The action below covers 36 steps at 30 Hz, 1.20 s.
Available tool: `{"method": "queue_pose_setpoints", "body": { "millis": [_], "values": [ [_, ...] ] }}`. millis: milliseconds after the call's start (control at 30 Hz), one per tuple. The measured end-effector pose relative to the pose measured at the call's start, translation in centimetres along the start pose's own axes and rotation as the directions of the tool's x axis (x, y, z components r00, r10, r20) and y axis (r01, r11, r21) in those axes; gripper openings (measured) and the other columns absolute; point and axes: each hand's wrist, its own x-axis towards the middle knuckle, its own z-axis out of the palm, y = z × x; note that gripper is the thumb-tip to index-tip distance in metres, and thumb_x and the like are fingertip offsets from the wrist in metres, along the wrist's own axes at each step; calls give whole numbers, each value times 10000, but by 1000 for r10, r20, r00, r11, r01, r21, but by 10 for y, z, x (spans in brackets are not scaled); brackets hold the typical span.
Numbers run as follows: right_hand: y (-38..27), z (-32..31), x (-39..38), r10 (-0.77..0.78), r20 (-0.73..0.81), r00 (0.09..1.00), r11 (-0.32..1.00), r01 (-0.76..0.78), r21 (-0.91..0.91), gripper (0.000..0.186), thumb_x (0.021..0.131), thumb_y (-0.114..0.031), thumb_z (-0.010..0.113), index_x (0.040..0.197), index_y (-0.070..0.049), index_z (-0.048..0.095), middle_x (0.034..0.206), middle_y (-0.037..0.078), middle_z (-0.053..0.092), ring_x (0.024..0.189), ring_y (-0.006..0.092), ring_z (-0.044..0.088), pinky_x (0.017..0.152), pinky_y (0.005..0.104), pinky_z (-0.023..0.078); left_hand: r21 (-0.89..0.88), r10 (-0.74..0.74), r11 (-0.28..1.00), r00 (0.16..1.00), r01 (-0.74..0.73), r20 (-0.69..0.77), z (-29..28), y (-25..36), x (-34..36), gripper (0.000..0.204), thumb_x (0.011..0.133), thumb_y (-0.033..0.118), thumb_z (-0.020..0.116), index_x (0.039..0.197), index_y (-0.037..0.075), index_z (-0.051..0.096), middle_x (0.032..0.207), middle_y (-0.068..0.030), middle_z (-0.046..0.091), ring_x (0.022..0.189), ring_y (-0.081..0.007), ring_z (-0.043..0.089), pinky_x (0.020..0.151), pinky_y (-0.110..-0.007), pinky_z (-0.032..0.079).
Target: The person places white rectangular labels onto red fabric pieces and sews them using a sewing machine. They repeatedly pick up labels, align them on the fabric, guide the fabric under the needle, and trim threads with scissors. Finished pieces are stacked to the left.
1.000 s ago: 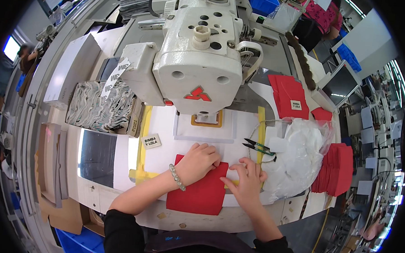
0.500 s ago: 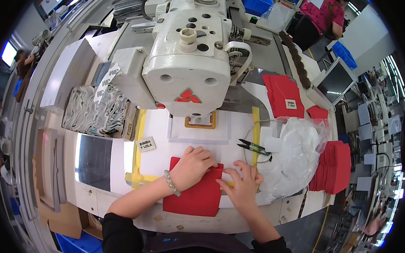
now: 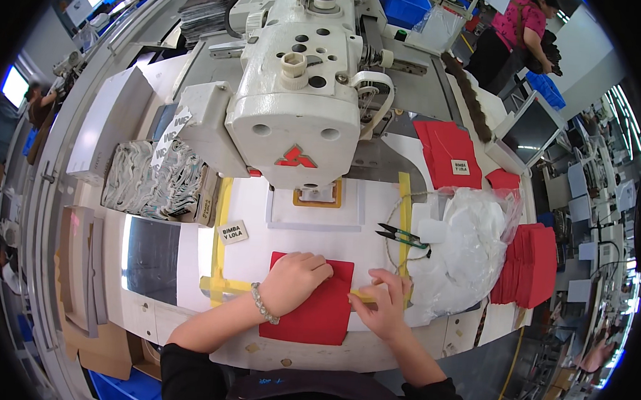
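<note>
A red fabric piece (image 3: 308, 321) lies on the white taped board (image 3: 250, 250) before me. My left hand (image 3: 294, 283) is on its upper part, fingers curled down onto it, tips partly hidden. At its right edge my right hand (image 3: 384, 303) is open, fingers bent and apart. Green-handled thread snips (image 3: 404, 241) lie just above that hand, and a small light printed label (image 3: 233, 232) sits to the upper left. Beyond my hands stands a white sewing machine (image 3: 288, 120), with a clear template in a gold frame (image 3: 315, 202) under its head.
Right: white material in a plastic bag (image 3: 461, 256), stacked red pieces (image 3: 528, 266), more red pieces (image 3: 444, 152). Left: a box of folded strips (image 3: 153, 178), a white box (image 3: 105, 126), a cardboard tray (image 3: 78, 268). A co-worker (image 3: 517, 33) holds dark material at upper right.
My left hand has shifted slightly left and down, its fingers more curled. My right hand stays near the fabric's edge, slightly lower. The co-worker at upper right has moved, dark material now showing in hand.
</note>
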Motion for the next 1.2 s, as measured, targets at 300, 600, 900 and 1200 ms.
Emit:
{"method": "queue_pose_setpoints", "body": {
  "millis": [300, 600, 900, 1200],
  "values": [
    [-3, -41, 10, -232, 364, 902, 884, 39, 465, 369, 749, -8, 714, 1025, -250, 751, 1315, 106, 537, 1107, 278, 550, 924, 372, 423, -68, 102, 993, 994, -100, 33, -49, 37, -14, 233, 734, 61, 629, 966, 40, 631, 791, -55, 613, 582, -204, 636, 485, -300, 503],
    [-2, -25, -16, 216, 478, 851, 814, -427, 393, 440, 884, 2, 572, 1315, -90, 586, 1395, 169, 515, 1203, 289, 540, 1028, 342, 391, 15, 276, 959, 928, -282, -249, -58, 60, 37, 397, 705, 67, 646, 1099, 18, 645, 897, -57, 646, 618, -175, 636, 504, -280, 511],
    [43, -38, 44, 558, 482, 675, 18, -591, 806, 632, 961, 47, 449, 1536, -52, 206, 1523, 98, 334, 1305, 177, 445, 1068, 295, 378, 274, 376, 898, 924, -345, -69, 8, 23, 45, 502, 771, 198, 682, 1238, 47, 579, 1048, -98, 629, 948, -229, 624, 847, -365, 512],
    [45, -39, 48, 412, 472, 779, 296, -604, 740, 855, 867, 130, 551, 1556, -67, 84, 1533, 140, 288, 1315, 174, 413, 1067, 296, 372, 479, 513, 768, 856, -424, -65, 31, -34, 40, 206, 761, 109, 607, 937, 11, 650, 1041, -146, 681, 1011, -260, 668, 868, -358, 560]
  ]
}}
